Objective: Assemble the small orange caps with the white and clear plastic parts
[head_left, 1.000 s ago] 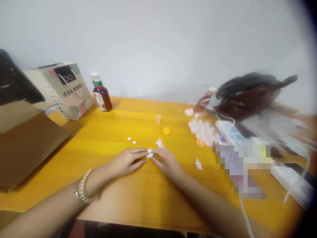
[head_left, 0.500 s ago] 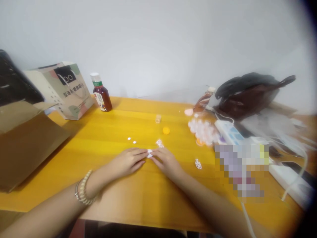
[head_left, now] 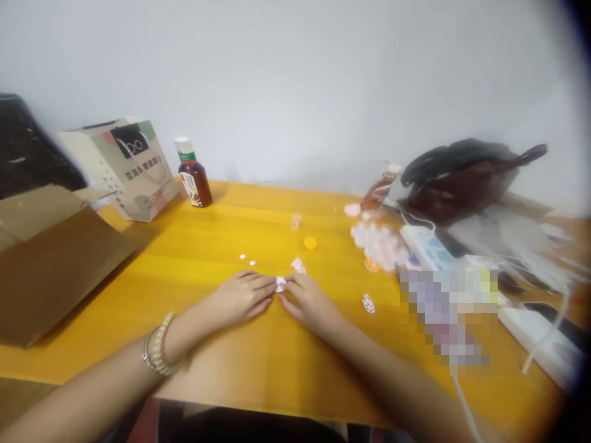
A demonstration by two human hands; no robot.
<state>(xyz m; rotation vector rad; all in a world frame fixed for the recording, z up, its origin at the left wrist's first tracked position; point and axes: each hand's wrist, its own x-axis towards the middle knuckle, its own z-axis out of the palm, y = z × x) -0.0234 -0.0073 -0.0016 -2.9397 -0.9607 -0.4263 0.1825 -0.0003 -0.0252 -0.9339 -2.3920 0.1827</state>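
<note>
Between my two hands, just above the yellow wooden table (head_left: 258, 363), is a small white piece (head_left: 280, 283), too small to identify. My left hand (head_left: 247, 297) pinches its left side, and my right hand (head_left: 307, 299) pinches its right side. Beyond the right fingers lie white cut-out pieces (head_left: 298, 266). Another white cut-out piece (head_left: 368, 303) with holes lies to the right. Two small white discs (head_left: 247, 259) rest past my left fingers. Farther back are an orange round piece (head_left: 310, 243) and a small clear container (head_left: 296, 221).
At the left stand a cardboard box (head_left: 60, 264), a printed paper bag (head_left: 138, 178) and a brown bottle (head_left: 196, 178). To the right are a cluster of pale round pieces (head_left: 379, 245), a power strip (head_left: 427, 246), a dark bag (head_left: 466, 181) and white cables (head_left: 466, 409).
Both hands stay together around the small white piece, which looks slightly turned. The whole view has shifted a little.
</note>
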